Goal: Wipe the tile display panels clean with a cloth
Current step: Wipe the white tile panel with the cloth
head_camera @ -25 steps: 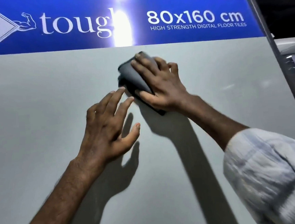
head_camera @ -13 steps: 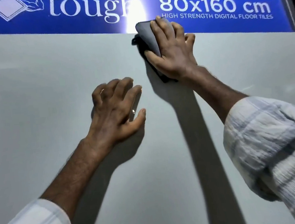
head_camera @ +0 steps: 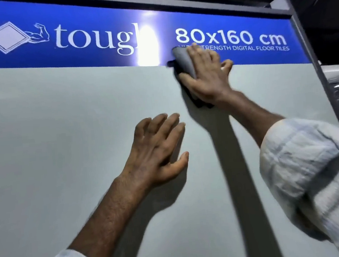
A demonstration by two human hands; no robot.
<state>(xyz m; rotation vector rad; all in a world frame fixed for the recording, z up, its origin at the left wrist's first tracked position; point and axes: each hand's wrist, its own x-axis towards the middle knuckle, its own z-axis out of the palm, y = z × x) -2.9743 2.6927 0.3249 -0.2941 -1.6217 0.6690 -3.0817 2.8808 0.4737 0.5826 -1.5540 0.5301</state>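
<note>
A large pale grey tile panel (head_camera: 64, 158) fills the view, upright in front of me. My right hand (head_camera: 207, 78) presses a dark grey cloth (head_camera: 183, 62) flat against the panel's top edge, where it overlaps the blue header strip (head_camera: 93, 22). The fingers lie over the cloth and the thumb hooks under its left side. My left hand (head_camera: 158, 149) rests flat on the panel below and left of the cloth, fingers straight and slightly spread, holding nothing.
The blue header reads "tough 80x160 cm" with a bright light glare (head_camera: 147, 48) in its middle. A dark metal frame post (head_camera: 312, 58) runs down the panel's right side, with dark shelving beyond it.
My right hand has slid the cloth to the right along the panel's top edge, under the "80x160" text. My left hand's fingers have straightened flat on the panel.
</note>
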